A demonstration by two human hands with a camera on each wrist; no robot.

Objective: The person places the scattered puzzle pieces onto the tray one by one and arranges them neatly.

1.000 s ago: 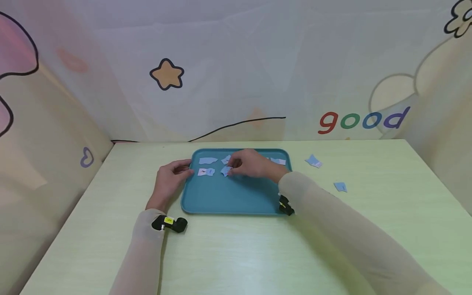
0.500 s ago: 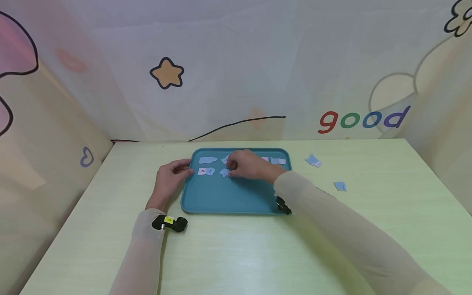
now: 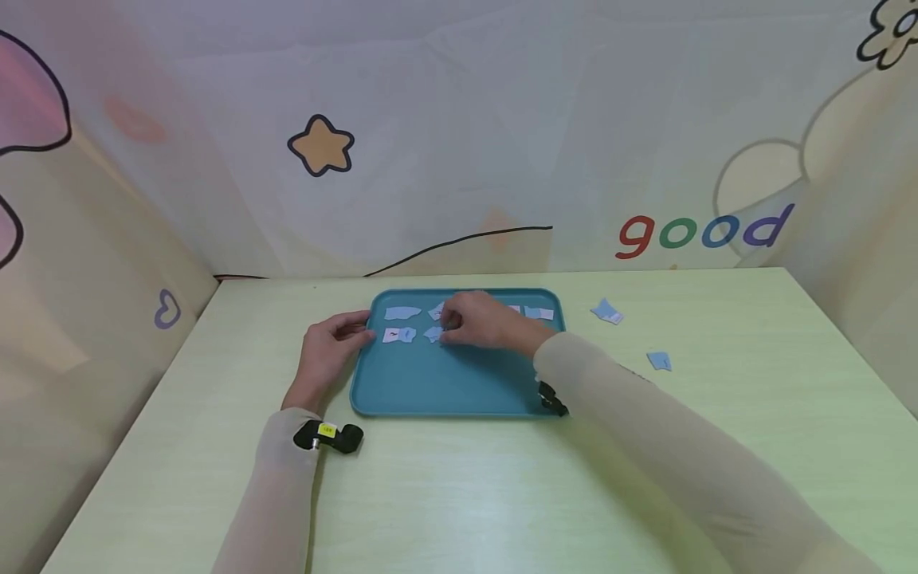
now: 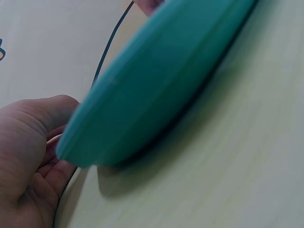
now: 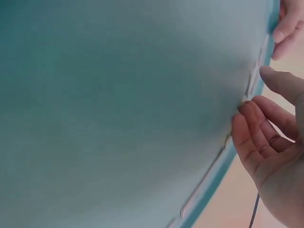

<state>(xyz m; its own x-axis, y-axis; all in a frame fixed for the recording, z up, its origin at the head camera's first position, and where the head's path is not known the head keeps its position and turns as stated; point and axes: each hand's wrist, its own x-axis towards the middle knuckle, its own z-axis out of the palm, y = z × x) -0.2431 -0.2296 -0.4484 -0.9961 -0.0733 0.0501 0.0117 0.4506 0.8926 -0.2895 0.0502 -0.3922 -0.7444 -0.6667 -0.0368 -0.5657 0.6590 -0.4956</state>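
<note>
My left hand (image 3: 328,357) grips the left edge of a teal tray (image 3: 423,387), thumb at the rim and fingers curled behind it; the left wrist view shows this hand (image 4: 33,142) against the tray's side (image 4: 137,104). Over the tray's middle, my right hand (image 3: 484,319) bends down with its fingertips on the light blue, irregular-edged paper pieces. Its thumb lies at the right side of a lower piece (image 3: 433,335), and its other fingers cover part of an upper piece (image 3: 436,312). In the right wrist view, the thumb and fingers (image 5: 251,142) of that hand stand apart.
Left of these lie a long blue piece (image 3: 403,313) and a pink-and-blue piece (image 3: 398,335). Another piece (image 3: 539,313) is in the tray's far right corner. Two loose pieces, one farther back (image 3: 606,311) and one nearer (image 3: 659,361), lie on the table (image 3: 459,502) to the right.
The lower paper piece under my right thumb has slid slightly left. My right hand has shifted a little, uncovering more of a piece behind it. The left hand keeps its hold.
</note>
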